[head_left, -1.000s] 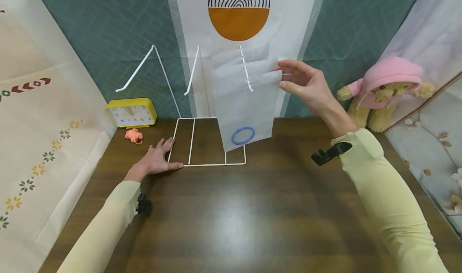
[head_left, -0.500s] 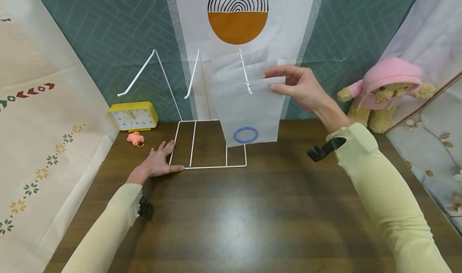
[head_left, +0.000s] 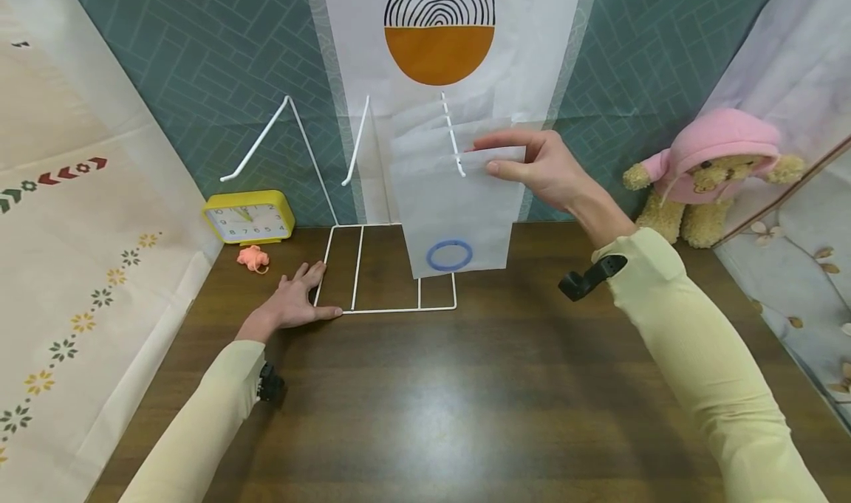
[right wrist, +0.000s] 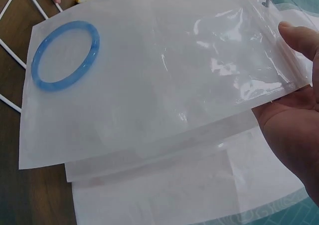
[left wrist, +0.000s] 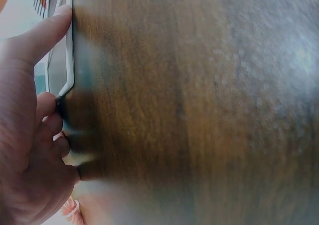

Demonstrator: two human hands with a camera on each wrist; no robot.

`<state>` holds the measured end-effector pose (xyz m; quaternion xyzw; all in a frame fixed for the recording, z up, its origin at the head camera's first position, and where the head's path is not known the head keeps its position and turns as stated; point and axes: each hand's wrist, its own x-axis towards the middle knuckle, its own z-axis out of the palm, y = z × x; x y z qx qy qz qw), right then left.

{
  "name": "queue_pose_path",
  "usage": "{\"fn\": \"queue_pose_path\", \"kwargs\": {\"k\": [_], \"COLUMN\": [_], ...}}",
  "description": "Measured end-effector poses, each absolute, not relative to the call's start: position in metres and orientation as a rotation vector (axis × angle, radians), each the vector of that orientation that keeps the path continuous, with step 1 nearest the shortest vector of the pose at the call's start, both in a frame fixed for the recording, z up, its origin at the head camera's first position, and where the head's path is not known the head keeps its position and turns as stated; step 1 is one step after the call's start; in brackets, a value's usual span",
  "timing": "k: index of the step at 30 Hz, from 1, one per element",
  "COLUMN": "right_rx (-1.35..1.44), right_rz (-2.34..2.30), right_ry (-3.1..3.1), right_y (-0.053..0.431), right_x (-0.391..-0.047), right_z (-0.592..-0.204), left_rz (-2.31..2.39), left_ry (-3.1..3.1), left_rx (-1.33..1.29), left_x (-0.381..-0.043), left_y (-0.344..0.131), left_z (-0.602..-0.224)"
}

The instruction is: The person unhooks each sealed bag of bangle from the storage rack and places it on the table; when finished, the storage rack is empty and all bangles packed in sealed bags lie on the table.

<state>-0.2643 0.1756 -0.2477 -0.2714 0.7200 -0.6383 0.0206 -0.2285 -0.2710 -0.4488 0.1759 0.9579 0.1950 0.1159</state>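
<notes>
A translucent white zip bag (head_left: 459, 207) with a blue bangle (head_left: 449, 255) near its bottom hangs on the right prong (head_left: 453, 135) of a white wire rack (head_left: 399, 311). My right hand (head_left: 541, 165) pinches the bag's top edge by its right corner; in the right wrist view the thumb (right wrist: 299, 38) lies in front and the fingers go behind it. More white bags (right wrist: 164, 185) hang behind. My left hand (head_left: 292, 302) rests spread at the front left corner of the rack's base, its thumb (left wrist: 57, 20) along the front wire.
Two more white prongs (head_left: 255, 142) stick out at the rack's left. A yellow clock (head_left: 249, 219) and a small coral-coloured item (head_left: 253, 258) stand left of the rack. A teddy bear in a pink hood (head_left: 711, 170) sits at the back right. The brown tabletop (head_left: 425, 414) stretches in front.
My right hand has moved left and slightly down along the bag's top edge, toward the prong. The bag has shifted and now hangs straighter. My left hand stays on the rack base.
</notes>
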Motion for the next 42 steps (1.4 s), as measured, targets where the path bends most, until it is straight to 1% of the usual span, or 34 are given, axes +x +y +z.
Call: {"fn": "queue_pose_path", "kwargs": {"k": [7, 18, 31, 42], "right_rx": [-0.789, -0.799, -0.746, -0.729], "right_rz": [-1.923, -1.947, -1.899, -1.858], "right_ry": [2.347, 2.357, 2.447, 2.513], "right_y": [0.171, 0.169, 0.169, 0.169], "right_x": [-0.26, -0.257, -0.254, -0.245], "right_z": [-0.245, -0.246, -0.245, -0.243], "left_rz": [0.581, 0.574, 0.576, 0.578], "left_ry": [2.799, 2.808, 2.799, 2.8], "left_rx": [0.516, 0.51, 0.511, 0.514], "left_x": [-0.227, -0.226, -0.226, -0.227], "left_y": [-0.271, -0.271, -0.27, -0.271], "left_z": [-0.449, -0.447, -0.447, -0.447]}}
